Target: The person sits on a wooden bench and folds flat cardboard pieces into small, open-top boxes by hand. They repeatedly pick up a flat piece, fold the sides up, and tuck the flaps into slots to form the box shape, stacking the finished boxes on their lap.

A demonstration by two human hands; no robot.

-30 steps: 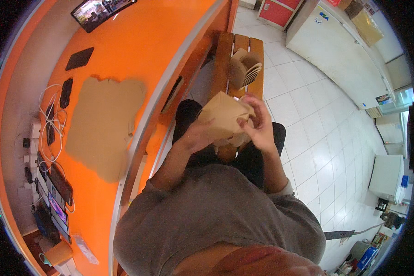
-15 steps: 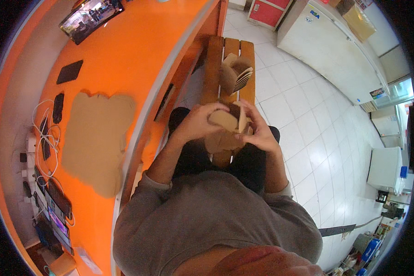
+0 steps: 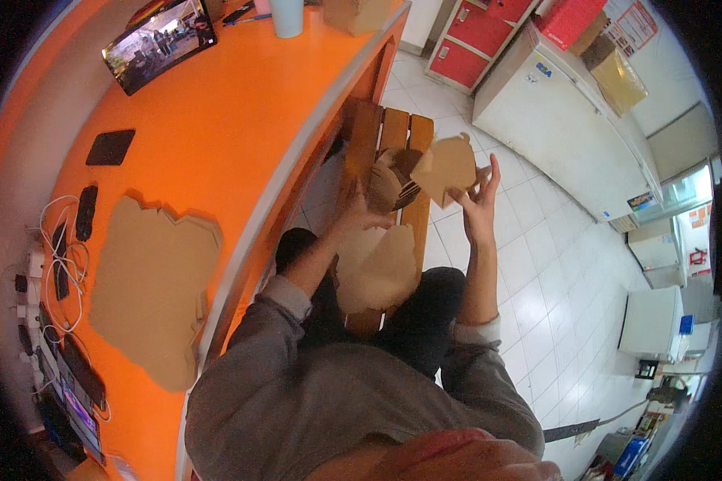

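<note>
Raised over the right edge of the wooden bench, a flat cardboard piece with an uneven edge is gripped by my right hand, thumb on its near side. My left hand, slightly blurred, has its fingers apart beside a group of curved cardboard pieces on the bench; whether it touches them I cannot tell. Between my knees lies another flat cardboard sheet with a ragged outline, just below my left hand.
The slatted bench runs ahead of me. On the orange counter at left lie large cardboard sheets, a phone-like dark slab, white cables, a lit screen and a pale blue cup. A white chest freezer stands right.
My hands have moved apart. The right one has carried a cardboard piece up and to the right; the left has come off the pieces both hands held. The view has shifted.
</note>
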